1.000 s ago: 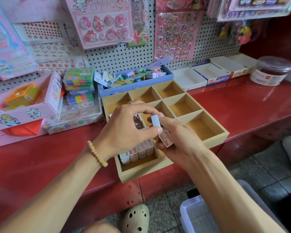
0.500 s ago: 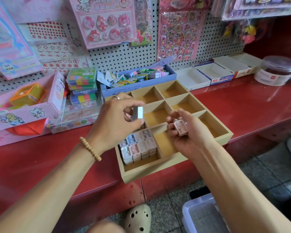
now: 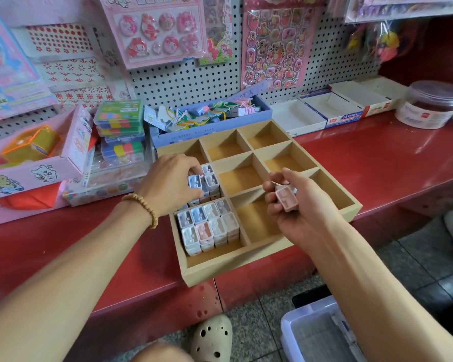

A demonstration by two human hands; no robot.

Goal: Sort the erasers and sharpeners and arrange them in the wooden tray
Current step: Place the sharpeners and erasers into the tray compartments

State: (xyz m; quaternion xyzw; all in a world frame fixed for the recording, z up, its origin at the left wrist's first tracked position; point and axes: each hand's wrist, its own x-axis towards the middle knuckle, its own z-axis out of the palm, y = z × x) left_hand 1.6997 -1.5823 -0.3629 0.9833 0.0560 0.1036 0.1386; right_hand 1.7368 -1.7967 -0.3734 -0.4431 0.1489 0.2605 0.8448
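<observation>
Sharpeners: small pastel plastic blocks [image 3: 209, 226] packed upright in the compartmented wooden tray [image 3: 270, 259], front-left compartment, near the red tabletop [image 3: 377, 163] front edge
Left hand [image 3: 168, 184]: fingers pinch a blue sharpener [image 3: 195, 182] over the middle-left compartment; lower it squarely beside its neighbours
Right hand [image 3: 296, 212]: curled round a pink sharpener [image 3: 286, 198]; waiting

The wooden tray [image 3: 270, 259] is a pale nine-compartment grid sitting a bit skewed on the red counter. Its near-left cell holds small sharpeners [image 3: 208, 227] in white, blue and pink, packed upright in neat rows. More sharpeners are stacked in the middle-left cell [image 3: 211, 178], a blue sharpener [image 3: 195, 182] at their left edge. A pink sharpener [image 3: 287, 199] is up above the near-middle cell.
</observation>
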